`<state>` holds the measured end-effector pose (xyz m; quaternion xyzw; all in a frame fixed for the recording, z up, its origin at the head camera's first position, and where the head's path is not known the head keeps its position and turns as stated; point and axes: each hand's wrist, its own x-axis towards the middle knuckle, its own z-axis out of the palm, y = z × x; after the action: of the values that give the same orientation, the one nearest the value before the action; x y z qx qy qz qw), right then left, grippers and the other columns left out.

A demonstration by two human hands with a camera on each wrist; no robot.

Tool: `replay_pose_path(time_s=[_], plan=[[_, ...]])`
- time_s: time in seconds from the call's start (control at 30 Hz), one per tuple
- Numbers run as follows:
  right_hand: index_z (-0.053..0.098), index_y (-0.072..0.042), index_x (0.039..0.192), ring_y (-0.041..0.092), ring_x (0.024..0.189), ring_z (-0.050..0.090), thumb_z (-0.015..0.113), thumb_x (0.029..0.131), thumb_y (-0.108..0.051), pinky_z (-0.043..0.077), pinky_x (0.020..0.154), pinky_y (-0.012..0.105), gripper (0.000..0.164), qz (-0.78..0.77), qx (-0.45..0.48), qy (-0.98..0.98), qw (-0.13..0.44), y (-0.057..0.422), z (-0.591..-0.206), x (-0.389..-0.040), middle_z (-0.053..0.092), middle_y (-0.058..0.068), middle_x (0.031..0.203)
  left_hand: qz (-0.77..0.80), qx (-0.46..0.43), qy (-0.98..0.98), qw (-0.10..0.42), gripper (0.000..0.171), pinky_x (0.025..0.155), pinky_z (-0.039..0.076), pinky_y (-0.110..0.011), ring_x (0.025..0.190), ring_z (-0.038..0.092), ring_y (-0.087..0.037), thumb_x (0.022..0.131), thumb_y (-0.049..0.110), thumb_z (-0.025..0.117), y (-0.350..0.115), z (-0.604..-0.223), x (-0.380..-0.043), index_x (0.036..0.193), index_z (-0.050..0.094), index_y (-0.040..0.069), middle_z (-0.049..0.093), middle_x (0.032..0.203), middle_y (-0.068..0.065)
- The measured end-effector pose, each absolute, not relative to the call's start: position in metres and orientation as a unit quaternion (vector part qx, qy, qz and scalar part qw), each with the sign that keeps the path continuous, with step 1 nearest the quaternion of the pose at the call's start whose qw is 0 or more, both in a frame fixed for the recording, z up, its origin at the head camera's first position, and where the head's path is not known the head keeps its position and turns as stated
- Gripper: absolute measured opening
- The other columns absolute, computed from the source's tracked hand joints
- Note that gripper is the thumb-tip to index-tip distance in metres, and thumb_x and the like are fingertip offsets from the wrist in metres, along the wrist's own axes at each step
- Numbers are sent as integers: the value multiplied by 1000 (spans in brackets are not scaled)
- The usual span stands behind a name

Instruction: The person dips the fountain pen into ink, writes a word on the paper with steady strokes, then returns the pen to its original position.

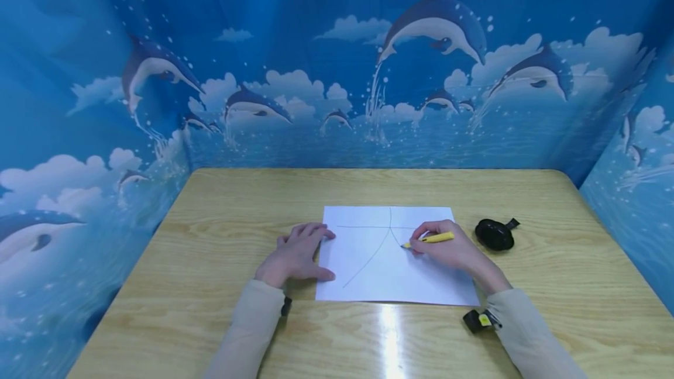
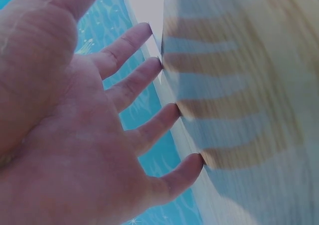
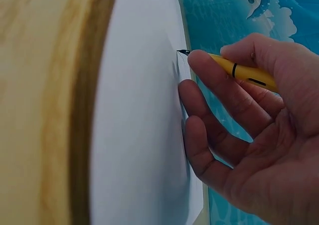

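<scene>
A white sheet of paper (image 1: 363,274) lies on the wooden table, bearing thin drawn lines: a horizontal one, a short vertical one and two that spread downward. My right hand (image 1: 447,247) pinches a yellow pen (image 1: 439,237), its dark tip touching the sheet at the end of the shorter slanting line. In the right wrist view, thumb and index finger hold the pen (image 3: 249,75) while the other fingers rest by the paper (image 3: 139,110). With spread fingers, my left hand (image 1: 300,253) rests across the sheet's left edge; its fingertips (image 2: 192,162) touch down in the left wrist view.
To the right of the paper sits a small black round object (image 1: 494,235) with a short tab. The wooden table (image 1: 237,203) meets a blue dolphin-print curtain (image 1: 295,133) at its back and sides. Dark wrist devices (image 1: 478,320) sit at both cuffs.
</scene>
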<state>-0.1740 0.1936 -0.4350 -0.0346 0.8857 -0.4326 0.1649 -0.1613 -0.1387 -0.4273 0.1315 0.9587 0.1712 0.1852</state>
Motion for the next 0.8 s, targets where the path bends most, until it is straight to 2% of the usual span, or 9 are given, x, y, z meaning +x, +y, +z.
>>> replay_pose_path(time_s=[0.3,0.8], plan=[[76,-13,97,20,79,53,74,93,-30,42,70,28,17,-432,-40,886,166,196,-434,-171,71,2,88,169,136,958,187,78,115,23,-76,153,24,-40,80,49,85,-140,-426,-162,147,50,28,33,166,-4],[76,-13,97,17,74,52,75,92,-32,40,65,25,19,-440,-53,880,171,204,-435,-165,73,2,85,166,140,958,184,77,115,25,-75,153,25,-39,81,49,85,-140,-426,-160,147,50,28,34,166,-4]])
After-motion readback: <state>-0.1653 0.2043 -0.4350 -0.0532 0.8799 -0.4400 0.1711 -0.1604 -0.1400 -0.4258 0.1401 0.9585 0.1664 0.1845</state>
